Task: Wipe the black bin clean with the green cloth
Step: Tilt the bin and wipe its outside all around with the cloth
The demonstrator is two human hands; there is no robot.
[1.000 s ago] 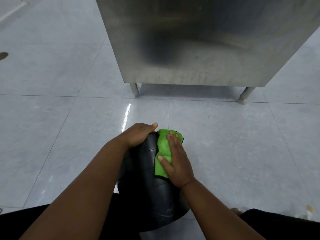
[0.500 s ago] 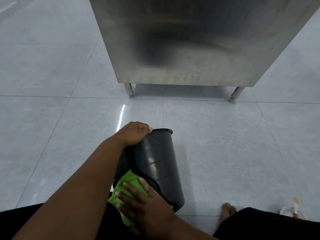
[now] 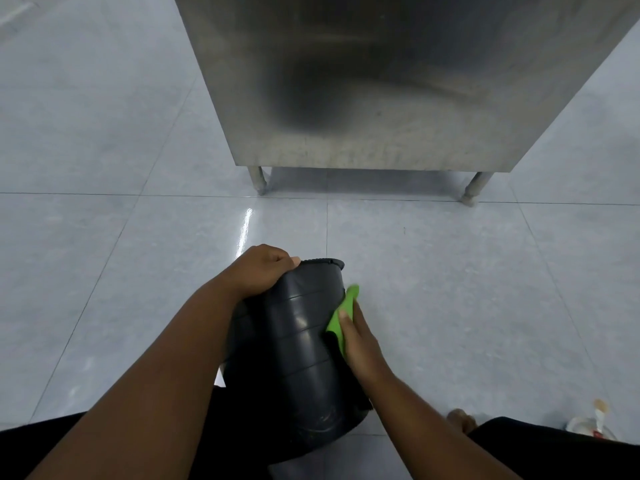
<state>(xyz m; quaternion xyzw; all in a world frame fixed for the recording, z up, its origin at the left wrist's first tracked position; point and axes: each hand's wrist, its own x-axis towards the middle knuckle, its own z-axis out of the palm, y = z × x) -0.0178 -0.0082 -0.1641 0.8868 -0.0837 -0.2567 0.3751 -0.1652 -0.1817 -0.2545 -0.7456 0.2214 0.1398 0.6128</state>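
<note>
The black bin [image 3: 301, 355] lies tilted on the tiled floor between my knees, its ribbed side up and its far end pointing away from me. My left hand [image 3: 263, 271] grips the bin's far left edge, fingers curled over it. My right hand [image 3: 360, 344] presses the green cloth [image 3: 343, 315] flat against the bin's right side, near the upper half. Most of the cloth is hidden under my palm and behind the bin's curve.
A stainless steel cabinet [image 3: 381, 98] on short legs stands on the floor ahead. My bare foot [image 3: 460, 419] shows at the lower right, with a small white item [image 3: 588, 424] on the floor beside it. Grey floor tiles [image 3: 467, 289] surround the bin.
My right hand has carried the cloth from the bin's near lower left, around to its right side and farther up. My left hand keeps its grip on the far edge.
</note>
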